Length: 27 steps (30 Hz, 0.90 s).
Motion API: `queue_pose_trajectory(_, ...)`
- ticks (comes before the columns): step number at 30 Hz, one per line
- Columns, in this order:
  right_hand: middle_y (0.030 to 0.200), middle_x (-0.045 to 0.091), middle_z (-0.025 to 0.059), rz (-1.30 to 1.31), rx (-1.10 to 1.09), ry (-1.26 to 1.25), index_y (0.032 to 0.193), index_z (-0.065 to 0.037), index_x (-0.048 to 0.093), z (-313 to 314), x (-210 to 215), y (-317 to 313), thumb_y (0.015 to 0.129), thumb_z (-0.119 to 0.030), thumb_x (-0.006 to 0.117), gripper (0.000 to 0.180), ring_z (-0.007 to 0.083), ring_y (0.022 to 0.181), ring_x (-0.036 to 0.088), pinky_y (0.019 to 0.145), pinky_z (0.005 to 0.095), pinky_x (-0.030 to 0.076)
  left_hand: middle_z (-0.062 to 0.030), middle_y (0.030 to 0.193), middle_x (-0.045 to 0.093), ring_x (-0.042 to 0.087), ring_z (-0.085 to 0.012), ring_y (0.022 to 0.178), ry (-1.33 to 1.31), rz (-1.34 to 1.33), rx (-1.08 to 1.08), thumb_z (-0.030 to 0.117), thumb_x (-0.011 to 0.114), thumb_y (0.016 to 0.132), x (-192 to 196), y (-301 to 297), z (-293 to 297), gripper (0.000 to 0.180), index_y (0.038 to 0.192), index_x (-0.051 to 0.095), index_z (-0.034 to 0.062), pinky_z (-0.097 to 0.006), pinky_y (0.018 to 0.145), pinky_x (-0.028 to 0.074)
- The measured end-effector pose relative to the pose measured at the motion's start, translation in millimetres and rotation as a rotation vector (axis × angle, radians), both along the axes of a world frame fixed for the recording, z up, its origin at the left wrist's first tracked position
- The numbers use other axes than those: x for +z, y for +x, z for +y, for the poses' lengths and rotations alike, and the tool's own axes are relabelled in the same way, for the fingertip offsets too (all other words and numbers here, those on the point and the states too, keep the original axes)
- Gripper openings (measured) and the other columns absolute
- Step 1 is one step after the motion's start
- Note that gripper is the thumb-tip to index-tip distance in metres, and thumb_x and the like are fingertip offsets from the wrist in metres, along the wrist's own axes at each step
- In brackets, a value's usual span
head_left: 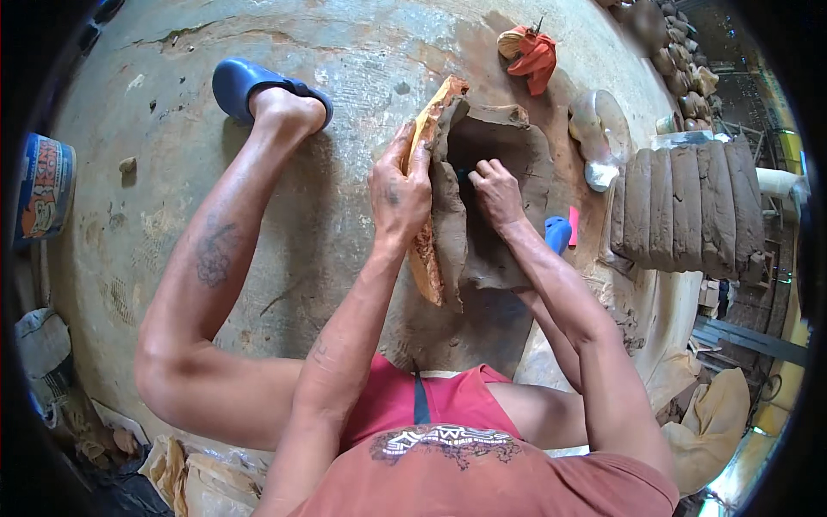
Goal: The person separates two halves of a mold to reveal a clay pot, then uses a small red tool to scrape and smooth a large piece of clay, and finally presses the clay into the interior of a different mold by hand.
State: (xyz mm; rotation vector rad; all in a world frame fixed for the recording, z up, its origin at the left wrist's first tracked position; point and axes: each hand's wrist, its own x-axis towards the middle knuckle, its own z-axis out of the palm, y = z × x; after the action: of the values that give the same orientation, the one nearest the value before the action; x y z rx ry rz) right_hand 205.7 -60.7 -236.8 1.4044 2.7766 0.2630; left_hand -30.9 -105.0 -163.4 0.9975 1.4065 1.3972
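A hollow grey clay form (536, 168) with uneven walls stands on the floor between my legs, its dark inside facing up. Along its left wall leans a long orange-brown slab with rough edges (428, 263), perhaps wood. My left hand (401, 191) grips this slab from the left, fingers on its outer side and thumb near the clay edge. Inside the opening, my right hand (497, 191) has its fingers curled together close to the left inner wall. A small bluish spot shows beside those fingertips; what they hold, if anything, is hidden.
Stacked grey clay slabs (687, 207) stand at right, near a clear gourd-shaped container (599, 133). A red cloth bundle (530, 59) lies at the far side. A printed bucket (45, 191) stands at far left. My left foot wears a blue clog (258, 82).
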Motion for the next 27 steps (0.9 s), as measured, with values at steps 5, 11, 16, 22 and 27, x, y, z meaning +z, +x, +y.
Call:
queue_pose_trajectory(5,0.095,0.066,0.0108,0.09,0.052,-0.281,0.084,-0.006,0.072,-70.4,8.8,25.1,0.071,-0.006,0.068,0.013,0.0317,0.093,0.066,0.078,0.044,0.06,-0.0211,0.14,0.065,0.061,-0.0264,0.132,0.039,0.017,0.024,0.015,0.055,0.105,4.8,14.9,4.9,0.042,0.141,0.06,-0.0054,-0.034,0.111,0.045)
queue_pose_trajectory(11,0.099,0.071,0.0143,-0.093,0.007,-0.729,0.086,-0.006,0.077,-129.1,90.7,-2.1,0.072,-0.006,0.069,0.017,0.0359,0.101,0.069,0.081,0.047,0.06,-0.0213,0.143,0.063,0.059,-0.0276,0.136,-0.005,0.031,0.028,0.016,0.054,0.105,0.4,18.9,8.0,0.043,0.143,0.059,-0.0042,-0.035,0.114,0.043)
queue_pose_trajectory(16,0.098,0.066,0.0105,0.099,0.0,0.156,0.107,-0.007,0.074,-4.5,85.8,9.1,0.081,-0.006,0.064,0.028,0.03,0.097,0.065,0.085,0.0437,0.056,-0.0221,0.138,0.067,0.063,-0.0271,0.13,-0.051,0.003,-0.005,0.017,0.055,0.105,17.9,22.1,10.8,0.043,0.141,0.06,-0.0046,-0.036,0.11,0.046)
queue_pose_trajectory(22,0.096,0.063,0.0085,-0.116,0.235,0.166,0.093,-0.006,0.075,32.5,40.4,33.7,0.082,-0.014,0.067,0.015,0.0255,0.094,0.063,0.081,0.0391,0.055,-0.0206,0.133,0.07,0.066,-0.0254,0.125,-0.03,0.0,-0.029,0.018,0.055,0.106,8.9,16.7,12.6,0.042,0.141,0.061,-0.0041,-0.035,0.107,0.048)
queue_pose_trajectory(27,0.094,0.067,0.0137,-0.012,0.005,-0.372,0.079,-0.006,0.072,-37.2,33.6,36.4,0.078,-0.005,0.064,0.008,0.0344,0.092,0.067,0.078,0.0481,0.06,-0.0201,0.134,0.07,0.066,-0.0257,0.124,-0.025,0.146,0.021,0.018,0.055,0.106,-1.8,19.6,8.2,0.04,0.138,0.063,-0.0032,-0.034,0.106,0.049)
